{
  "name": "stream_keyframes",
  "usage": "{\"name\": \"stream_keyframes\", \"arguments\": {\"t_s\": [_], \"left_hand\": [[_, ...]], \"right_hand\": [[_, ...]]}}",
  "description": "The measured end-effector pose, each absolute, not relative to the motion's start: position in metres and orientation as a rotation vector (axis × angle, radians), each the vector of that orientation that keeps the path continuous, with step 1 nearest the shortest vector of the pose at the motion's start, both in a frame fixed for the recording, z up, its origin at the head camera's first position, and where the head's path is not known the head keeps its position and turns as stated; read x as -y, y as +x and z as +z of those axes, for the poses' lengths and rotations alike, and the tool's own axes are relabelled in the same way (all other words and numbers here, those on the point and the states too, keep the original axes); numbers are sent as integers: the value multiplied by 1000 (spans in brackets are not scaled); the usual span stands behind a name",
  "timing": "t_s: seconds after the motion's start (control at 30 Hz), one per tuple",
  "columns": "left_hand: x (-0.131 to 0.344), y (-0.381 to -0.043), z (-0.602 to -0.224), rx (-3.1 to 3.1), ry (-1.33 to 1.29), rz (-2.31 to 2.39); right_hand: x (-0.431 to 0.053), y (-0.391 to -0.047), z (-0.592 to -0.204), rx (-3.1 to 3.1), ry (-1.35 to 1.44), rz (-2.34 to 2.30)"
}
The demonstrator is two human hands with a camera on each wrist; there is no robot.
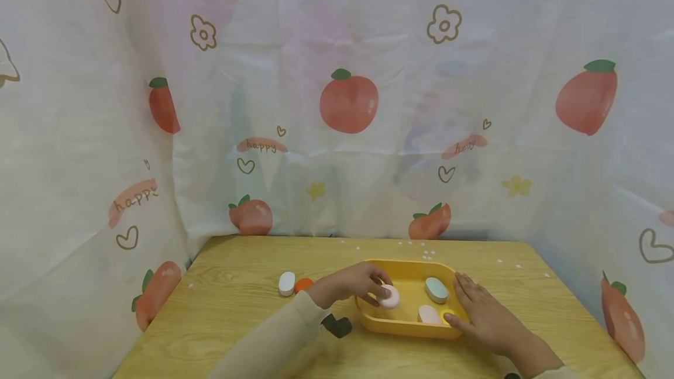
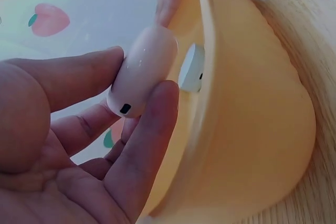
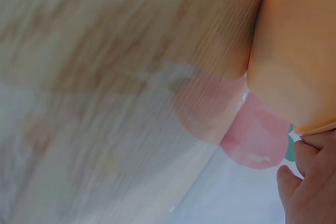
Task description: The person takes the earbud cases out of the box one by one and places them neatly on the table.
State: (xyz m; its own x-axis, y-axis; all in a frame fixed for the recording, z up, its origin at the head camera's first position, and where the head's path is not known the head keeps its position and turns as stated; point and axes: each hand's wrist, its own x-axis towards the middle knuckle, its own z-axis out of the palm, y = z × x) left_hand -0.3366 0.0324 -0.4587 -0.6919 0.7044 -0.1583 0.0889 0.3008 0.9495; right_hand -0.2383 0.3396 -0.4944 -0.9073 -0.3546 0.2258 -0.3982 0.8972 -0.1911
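In the head view my left hand (image 1: 363,282) pinches a pale pink oval case (image 1: 389,296) over the left part of a yellow tray (image 1: 400,327). The left wrist view shows this glossy case (image 2: 144,69) between thumb and fingers, with a small dark slot near one end. My right hand (image 1: 484,314) rests along the tray's right rim, its fingers fairly straight. Inside the tray lie a pale green oval case (image 1: 436,289), another pink case (image 1: 429,314) near the front wall, and a bright yellow piece (image 1: 448,316) partly hidden by the right thumb.
A white oval case (image 1: 286,283) and an orange-red round piece (image 1: 303,284), partly covered by my left wrist, lie left of the tray on the wooden table (image 1: 237,309). Small pale specks dot the table's back. A fruit-printed curtain (image 1: 295,192) encloses the table.
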Motion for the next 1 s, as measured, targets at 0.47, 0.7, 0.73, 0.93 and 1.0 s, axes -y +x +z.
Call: {"name": "stream_keyframes", "arguments": {"t_s": [0.47,0.7,0.73,0.93,1.0], "left_hand": [[-8,-335,-452,-2032,693,1461],[2,-336,-449,-2059,684,1461],[4,-337,-449,-2062,687,1458],[16,-341,-450,-2049,675,1476],[20,-341,-449,-2051,668,1486]], "right_hand": [[-337,-235,-490,2874,579,365],[-338,-236,-493,2854,594,325],[-338,-236,-493,2853,594,323],[-338,-236,-492,2859,596,331],[-339,-237,-492,2855,601,315]]}}
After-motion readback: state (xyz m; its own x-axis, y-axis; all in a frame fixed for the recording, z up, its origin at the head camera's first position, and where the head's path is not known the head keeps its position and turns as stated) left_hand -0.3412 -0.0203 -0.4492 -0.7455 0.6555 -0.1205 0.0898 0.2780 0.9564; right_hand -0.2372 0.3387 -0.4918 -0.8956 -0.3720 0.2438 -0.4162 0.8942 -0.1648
